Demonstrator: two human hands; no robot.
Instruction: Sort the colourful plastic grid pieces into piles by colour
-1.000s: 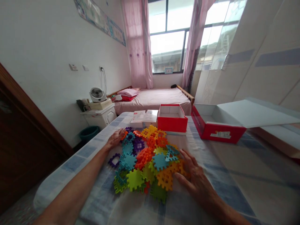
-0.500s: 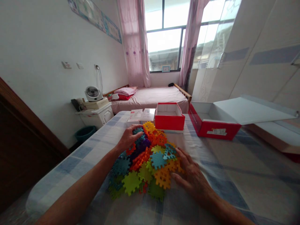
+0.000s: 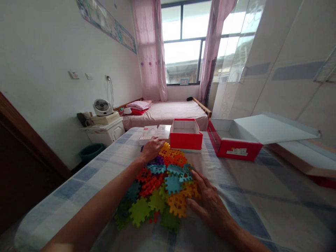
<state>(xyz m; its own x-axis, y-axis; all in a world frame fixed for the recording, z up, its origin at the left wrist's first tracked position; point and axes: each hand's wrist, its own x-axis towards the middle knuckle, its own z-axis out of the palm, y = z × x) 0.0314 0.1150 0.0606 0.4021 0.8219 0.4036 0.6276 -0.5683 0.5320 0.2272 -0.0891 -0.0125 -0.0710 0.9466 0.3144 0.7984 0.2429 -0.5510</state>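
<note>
A heap of toothed plastic building pieces in green, orange, yellow, blue, red and purple (image 3: pixel 157 199) lies on the table in front of me. My left hand (image 3: pixel 152 149) reaches over its far left side, close to the purple and yellow pieces; its fingers are extended and no piece shows in them. Something purple peeks out just beyond that hand. Along the heap's right edge rests my right hand (image 3: pixel 207 196), thumb and fingers apart, beside the orange lattice piece (image 3: pixel 177 204) and a blue triangular-holed piece (image 3: pixel 186 173). Both hands hide parts of the heap.
Behind the heap stand white boxes (image 3: pixel 149 131) and an open red box (image 3: pixel 186 140). To the right sits a larger open red box (image 3: pixel 236 148) with a white lid panel (image 3: pixel 278 127). A checked cloth (image 3: pixel 244 196) covers the table. Beyond are a bed (image 3: pixel 168 110) and a fan (image 3: pixel 102 106).
My left hand has moved right across the heap's far side. Blue pieces in the middle have shifted and now show more. My right hand stays by the right edge; the view has tilted slightly.
</note>
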